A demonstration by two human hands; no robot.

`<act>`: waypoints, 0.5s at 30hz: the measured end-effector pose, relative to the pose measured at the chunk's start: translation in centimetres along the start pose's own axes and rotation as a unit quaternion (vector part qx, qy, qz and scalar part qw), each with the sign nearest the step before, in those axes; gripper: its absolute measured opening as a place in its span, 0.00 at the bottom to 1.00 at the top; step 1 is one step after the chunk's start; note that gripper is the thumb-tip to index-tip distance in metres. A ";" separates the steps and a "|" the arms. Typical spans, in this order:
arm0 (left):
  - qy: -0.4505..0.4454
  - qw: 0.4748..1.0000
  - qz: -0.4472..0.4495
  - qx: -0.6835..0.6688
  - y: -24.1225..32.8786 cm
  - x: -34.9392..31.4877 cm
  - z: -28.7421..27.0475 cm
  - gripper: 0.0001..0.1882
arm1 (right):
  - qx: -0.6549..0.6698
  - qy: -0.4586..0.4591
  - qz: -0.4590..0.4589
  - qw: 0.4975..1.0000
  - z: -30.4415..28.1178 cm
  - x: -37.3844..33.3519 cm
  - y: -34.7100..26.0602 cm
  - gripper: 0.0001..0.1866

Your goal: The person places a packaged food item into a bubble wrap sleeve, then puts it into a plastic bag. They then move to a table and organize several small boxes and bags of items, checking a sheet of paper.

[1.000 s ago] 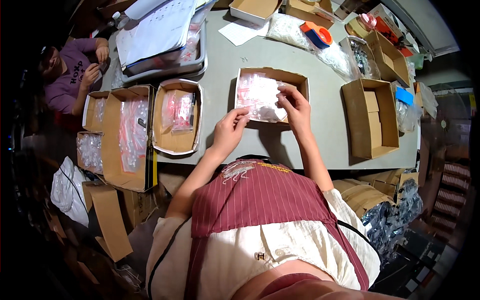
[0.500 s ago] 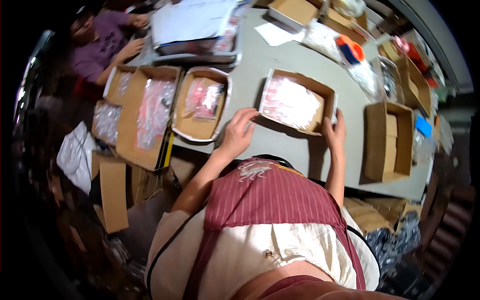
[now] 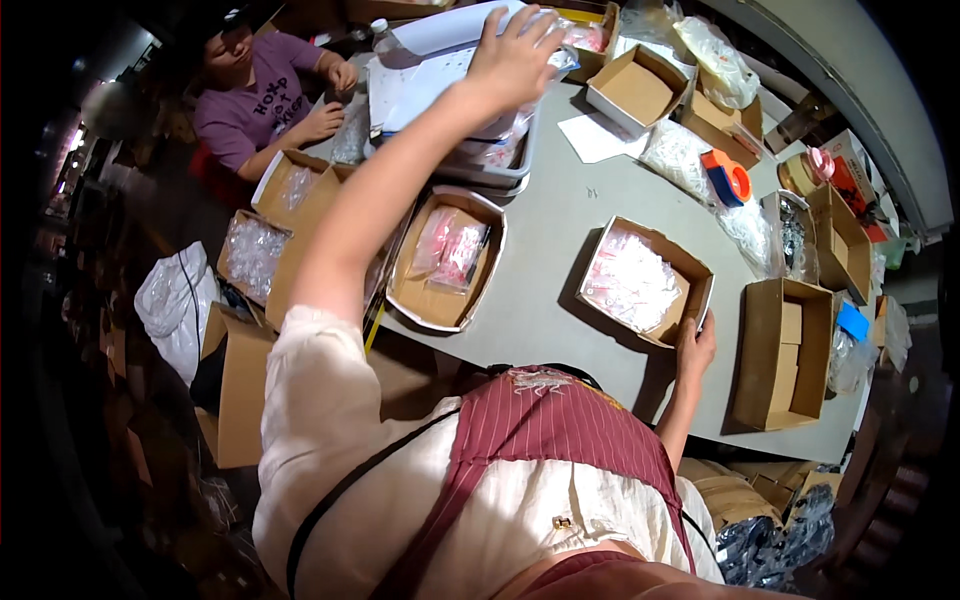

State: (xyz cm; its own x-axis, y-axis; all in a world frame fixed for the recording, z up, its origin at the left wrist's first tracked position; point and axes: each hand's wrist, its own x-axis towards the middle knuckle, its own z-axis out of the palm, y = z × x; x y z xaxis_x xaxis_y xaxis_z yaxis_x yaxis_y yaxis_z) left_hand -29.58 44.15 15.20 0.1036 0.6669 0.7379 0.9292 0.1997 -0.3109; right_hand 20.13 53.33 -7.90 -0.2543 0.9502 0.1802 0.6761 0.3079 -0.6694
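Observation:
My left hand reaches far over a grey plastic tub, its fingers spread beside a curled white sheet; whether it touches the sheet I cannot tell. Papers and clear bags lie in the tub. At the near right corner of a shallow cardboard box, my right hand grips the wall. Small clear packets with white and pink contents fill much of that box. Below my left arm, another cardboard box holds pink-and-clear bags.
Several cardboard boxes stand around the table, one tall box at the right. Clear bags and an orange-and-blue tape roll lie at the back right. At the far left sits a person in a purple shirt.
My left hand has left the box's near left side and swung up and forward over the tub. My right hand stays at the box. The view has shifted, showing more of the far side.

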 end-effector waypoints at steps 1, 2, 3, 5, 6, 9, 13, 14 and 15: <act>-0.021 0.999 -0.004 0.024 -1.0 1.1 1.6 0.25 | 0.019 -0.030 0.044 0.998 -0.5 -0.2 -1.0 0.24; -0.042 0.998 -0.008 0.047 -1.8 2.2 3.3 0.29 | 0.039 -0.058 0.088 0.994 -1.0 -0.5 -1.9 0.24; -0.115 0.992 0.002 0.052 -3.0 2.7 4.9 0.27 | 0.044 -0.060 0.119 0.990 -1.5 -1.0 -2.9 0.24; -0.185 0.980 0.026 0.072 -6.6 1.9 8.0 0.26 | 0.047 -0.044 0.090 0.994 -1.3 -1.7 -1.2 0.22; -0.253 0.962 0.043 0.089 -7.0 2.0 8.3 0.30 | 0.049 -0.034 0.066 0.996 -1.2 -2.4 -0.2 0.21; -0.305 0.949 0.036 0.075 -7.4 2.4 7.5 0.36 | 0.058 -0.012 0.088 0.994 -2.1 -3.6 0.4 0.18; -0.340 0.927 0.017 0.156 -3.9 1.5 2.6 0.28 | 0.085 -0.054 0.165 0.981 -3.3 -3.7 -1.2 0.21; -0.310 0.944 -0.013 0.111 -3.5 -0.3 2.4 0.32 | 0.065 -0.036 0.162 0.984 -2.4 -3.3 -0.5 0.21; -0.351 0.932 -0.049 0.073 -1.7 -1.2 1.1 0.32 | 0.044 -0.056 0.178 0.981 -2.2 -2.6 -1.7 0.21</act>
State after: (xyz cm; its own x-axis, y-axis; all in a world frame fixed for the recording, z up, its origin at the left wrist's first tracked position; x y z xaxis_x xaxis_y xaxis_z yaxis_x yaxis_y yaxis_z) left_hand -31.63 43.78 14.19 -0.2844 0.9355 0.2096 0.8582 0.3459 -0.3793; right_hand 21.17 50.41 -5.58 -0.0913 0.9839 -0.1537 0.6746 -0.0525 -0.7364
